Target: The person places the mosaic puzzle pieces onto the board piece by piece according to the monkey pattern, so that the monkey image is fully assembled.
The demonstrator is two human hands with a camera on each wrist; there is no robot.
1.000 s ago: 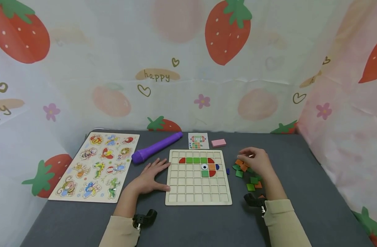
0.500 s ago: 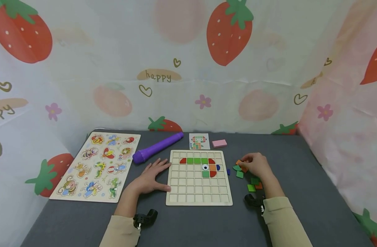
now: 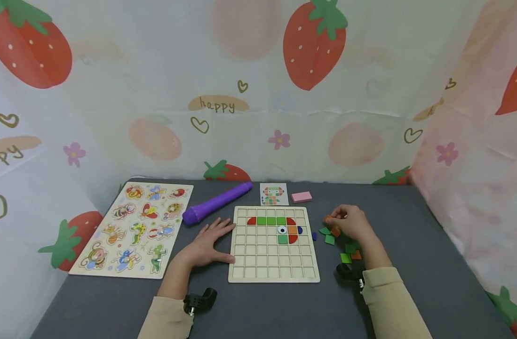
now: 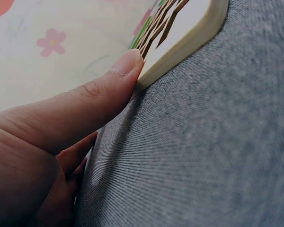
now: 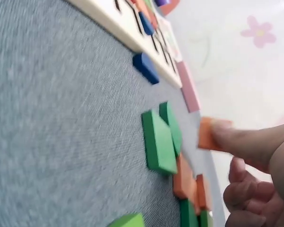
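Observation:
A wooden grid board [image 3: 255, 271] lies mid-table, with red, green, orange and blue tiles and an eye tile set in its upper cells. Against its left edge rests my left hand [image 3: 204, 246], fingers spread and straight; the left wrist view shows the thumb [image 4: 102, 97] touching the board's rim. My right hand [image 3: 354, 225] pinches an orange square tile [image 5: 208, 134] between thumb and fingers, just above the loose tiles. Those include green tiles [image 5: 159, 144], orange tiles [image 5: 182, 176] and a light green tile [image 3: 345, 258]. The right hand and wrist hide part of the pile.
A blue tile [image 3: 314, 236] lies right of the board. Behind it are a pattern card [image 3: 274, 194] and a pink block [image 3: 301, 197]. A purple microphone-shaped stick [image 3: 218, 203] lies at the back left, beside a picture puzzle board [image 3: 129, 226].
My right hand has dipped to the loose tiles, then risen slightly with an orange tile pinched in its fingers. The left hand has stayed at the board's edge.

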